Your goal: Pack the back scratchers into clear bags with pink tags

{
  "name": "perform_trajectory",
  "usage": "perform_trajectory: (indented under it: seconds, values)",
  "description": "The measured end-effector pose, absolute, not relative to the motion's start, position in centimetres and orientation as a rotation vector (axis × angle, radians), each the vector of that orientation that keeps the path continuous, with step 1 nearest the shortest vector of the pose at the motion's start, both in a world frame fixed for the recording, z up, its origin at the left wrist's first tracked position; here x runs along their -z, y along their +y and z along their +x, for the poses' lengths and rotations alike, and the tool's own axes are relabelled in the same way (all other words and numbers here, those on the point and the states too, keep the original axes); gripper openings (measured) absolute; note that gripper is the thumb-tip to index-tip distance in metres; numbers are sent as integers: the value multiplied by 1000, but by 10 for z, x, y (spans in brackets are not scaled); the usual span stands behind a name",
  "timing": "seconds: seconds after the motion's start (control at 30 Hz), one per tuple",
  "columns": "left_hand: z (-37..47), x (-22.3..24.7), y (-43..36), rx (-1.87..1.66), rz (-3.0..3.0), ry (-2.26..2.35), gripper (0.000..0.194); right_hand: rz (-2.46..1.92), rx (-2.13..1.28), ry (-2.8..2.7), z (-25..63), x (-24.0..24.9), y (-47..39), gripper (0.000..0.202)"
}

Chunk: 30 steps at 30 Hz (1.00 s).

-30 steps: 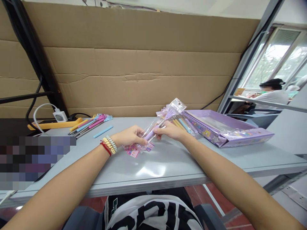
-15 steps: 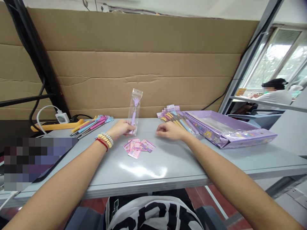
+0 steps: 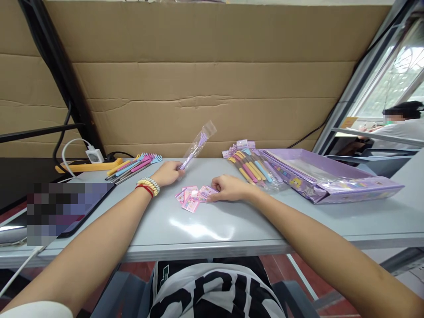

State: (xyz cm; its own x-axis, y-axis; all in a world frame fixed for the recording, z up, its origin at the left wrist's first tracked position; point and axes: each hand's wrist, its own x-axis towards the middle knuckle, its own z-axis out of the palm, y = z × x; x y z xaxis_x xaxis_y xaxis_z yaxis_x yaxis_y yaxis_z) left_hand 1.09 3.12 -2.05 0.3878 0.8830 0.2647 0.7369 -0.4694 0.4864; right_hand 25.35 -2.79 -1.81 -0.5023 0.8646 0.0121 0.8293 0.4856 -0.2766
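Note:
Wrapped around the lower end of a clear plastic sleeve is my left hand (image 3: 169,173). Inside the sleeve is a purple back scratcher (image 3: 196,149) with a small hand-shaped head, tilted up to the right. Several small pink printed cards (image 3: 190,204) lie in a loose pile on the table between my hands. My right hand (image 3: 228,187) has its fingertips pinched at the right edge of a pink card (image 3: 204,193) in that pile. Close behind it lie several bagged back scratchers (image 3: 253,168) in yellow, pink, blue and purple.
Unbagged back scratchers (image 3: 137,167) lie at the left, near a yellow tool (image 3: 89,166) and a white charger (image 3: 94,154). A dark tablet-like device (image 3: 88,207) is nearer. At the right stands a shallow purple box (image 3: 347,191). Cardboard (image 3: 212,79) backs the table. A person (image 3: 397,128) sits beyond.
My right hand has moved left and down from beside the bagged back scratchers to the cards. The sleeve in my left hand has tipped from nearly upright toward the right. The view has shifted slightly.

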Motion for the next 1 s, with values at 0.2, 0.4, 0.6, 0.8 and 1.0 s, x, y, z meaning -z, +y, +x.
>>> perform_trajectory:
  seconds: [0.2, 0.4, 0.6, 0.8, 1.0]
  values:
    - [12, 20, 27, -581, 2498, 1422, 25, -1187, -385, -2553, 260, 23, -20, 39]
    - [11, 13, 21, -544, 2406, 1345, 23, -1103, -401, -2361, 261, 21, -20, 28]
    - [7, 6, 19, -329, 2288, 1236, 17, -1269, -142, -2088, 298, 11, -6, 28]
    - [8, 6, 20, -280, 2347, 1253, 15, -1482, 36, -1884, 328, 8, 5, 17]
    - [9, 7, 23, -246, 2382, 1229, 15, -1569, 301, -2073, 310, 13, 0, 11]
